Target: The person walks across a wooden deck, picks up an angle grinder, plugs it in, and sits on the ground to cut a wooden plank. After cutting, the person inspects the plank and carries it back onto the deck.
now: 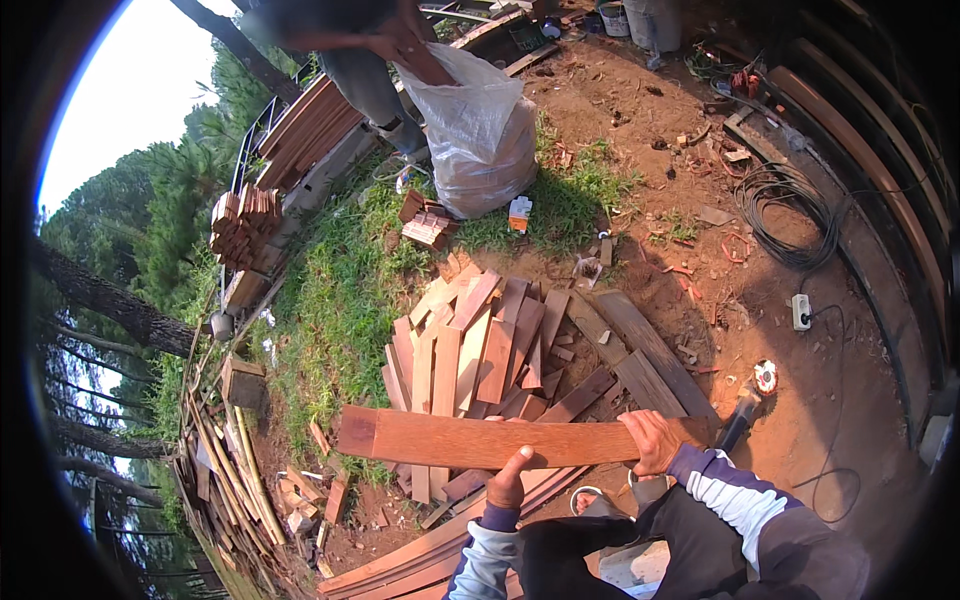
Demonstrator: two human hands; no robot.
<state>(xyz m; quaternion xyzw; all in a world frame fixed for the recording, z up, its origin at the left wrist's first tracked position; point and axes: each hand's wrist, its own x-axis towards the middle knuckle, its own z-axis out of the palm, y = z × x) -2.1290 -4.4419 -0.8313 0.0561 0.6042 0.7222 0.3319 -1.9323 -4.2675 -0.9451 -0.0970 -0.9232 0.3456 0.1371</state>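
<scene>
I hold a long reddish-brown wooden plank [450, 438] level in front of me, above a heap of short boards. My left hand [509, 482] grips its near edge around the middle, thumb up on the top face. My right hand [652, 440] clasps the plank's right end from above. The plank's left end sticks out free over the grass. Both sleeves are dark with grey and white panels.
A pile of short offcut boards [487, 350] lies on the red dirt. An angle grinder [752, 395] rests at right, with a coiled cable [790, 215] and socket [801, 311]. Another person [375, 50] handles a white sack [478, 130] at the top. Stacked planks [300, 135] line the left.
</scene>
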